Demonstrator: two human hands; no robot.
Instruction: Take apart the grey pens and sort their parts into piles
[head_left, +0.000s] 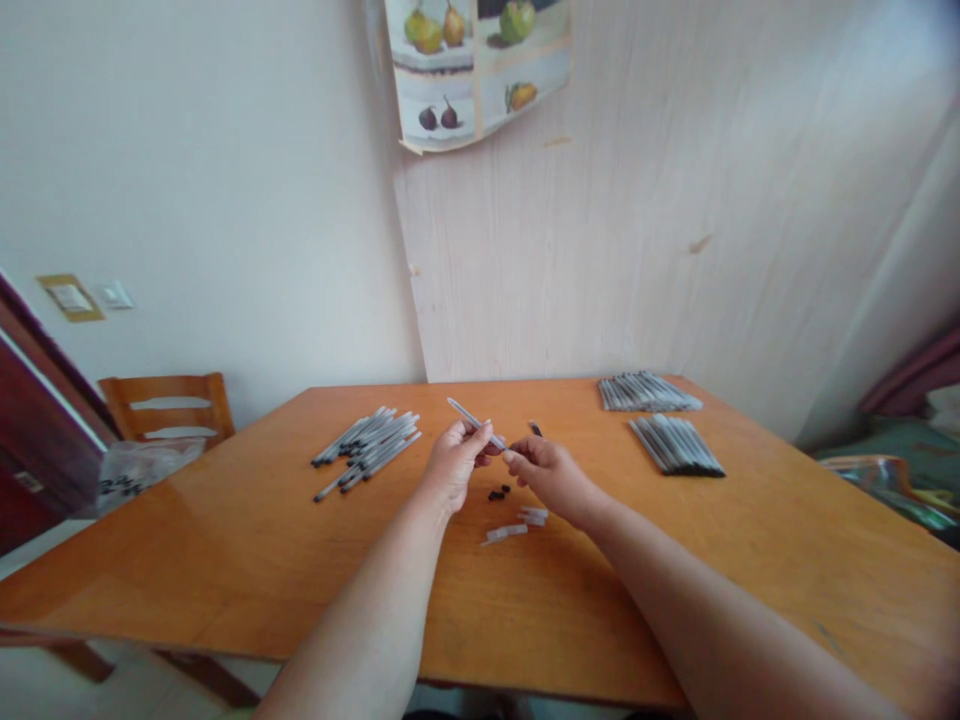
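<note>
My left hand [454,464] is closed around a slim translucent pen [466,411], which slants with its far end up and to the left. At the pen's near, darker end, the thumb and fingers of my right hand [553,476] are pinched together. Whatever small part sits between those right fingertips is too small to make out. Below the hands lie several small black pieces [496,494], probably plugs or caps. Closer to me are several clear plastic caps [507,533]. A short black piece [535,428] rests just beyond my right hand.
On the wooden table [262,560], a loose pile of pens [371,445] lies to the left. At right are a neat row of pens [677,446] and, behind it, a bagged bundle of pens [649,391]. A chair [172,412] holding a plastic bag [142,470] stands at left.
</note>
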